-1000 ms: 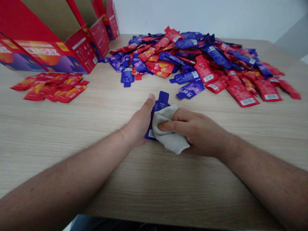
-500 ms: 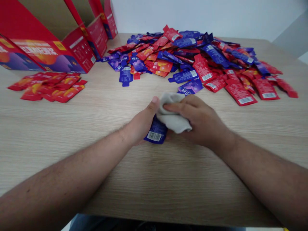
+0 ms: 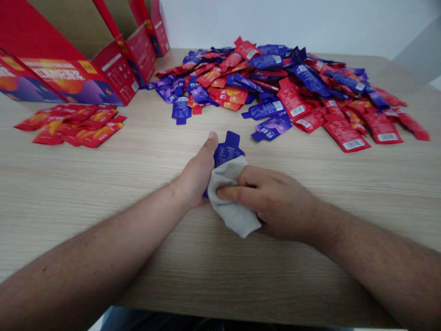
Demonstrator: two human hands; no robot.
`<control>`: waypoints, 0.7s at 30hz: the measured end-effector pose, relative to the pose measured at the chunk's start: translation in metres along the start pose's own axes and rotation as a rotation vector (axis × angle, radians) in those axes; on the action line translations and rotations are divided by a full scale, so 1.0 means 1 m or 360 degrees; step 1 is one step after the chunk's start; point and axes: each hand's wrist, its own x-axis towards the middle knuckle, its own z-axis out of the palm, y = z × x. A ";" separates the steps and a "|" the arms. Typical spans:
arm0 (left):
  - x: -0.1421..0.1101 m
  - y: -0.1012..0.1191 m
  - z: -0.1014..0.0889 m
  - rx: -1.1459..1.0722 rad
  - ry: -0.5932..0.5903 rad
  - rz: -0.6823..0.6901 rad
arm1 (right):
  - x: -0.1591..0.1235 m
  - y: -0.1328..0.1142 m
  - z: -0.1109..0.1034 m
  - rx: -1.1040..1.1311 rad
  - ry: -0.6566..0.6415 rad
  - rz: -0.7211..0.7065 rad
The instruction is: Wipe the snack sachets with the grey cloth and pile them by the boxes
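Observation:
A purple sachet (image 3: 228,149) with a notched neck lies in my left hand (image 3: 200,177), its printed back facing up. My left thumb runs along the sachet's left edge; the other fingers are hidden beneath it. My right hand (image 3: 272,195) grips a folded pale grey cloth (image 3: 230,202), which rests on the sachet's lower part and covers its barcode end. Both hands are above the near middle of the table. Just beyond them a loose purple sachet (image 3: 272,126) lies at the front of a big pile.
The mixed heap of red and purple sachets (image 3: 234,96) spreads across the back of the wooden table (image 3: 138,174). A small stack of red sachets (image 3: 82,124) lies at left. Behind it stand several open red cartons (image 3: 113,73), with a white wall (image 3: 292,23) at the back.
The cloth in my right hand went up over the sachet's neck, then came back down to its lower end. My left hand kept hold of the sachet, shifting only slightly.

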 end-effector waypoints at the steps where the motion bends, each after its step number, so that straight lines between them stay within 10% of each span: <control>1: 0.000 0.002 0.000 -0.0027 0.0015 -0.0023 | 0.000 -0.001 0.001 -0.0009 -0.0040 -0.0048; 11: -0.004 0.011 -0.006 0.0011 -0.0022 -0.0095 | -0.009 0.085 0.011 -0.0044 0.0684 0.0523; 16: -0.014 0.031 -0.020 0.0571 0.0082 0.0129 | -0.013 0.083 0.024 0.0012 0.0627 0.0296; 21: -0.039 0.061 -0.073 0.1674 0.0508 0.0494 | -0.015 0.087 0.026 0.0025 0.0645 0.0294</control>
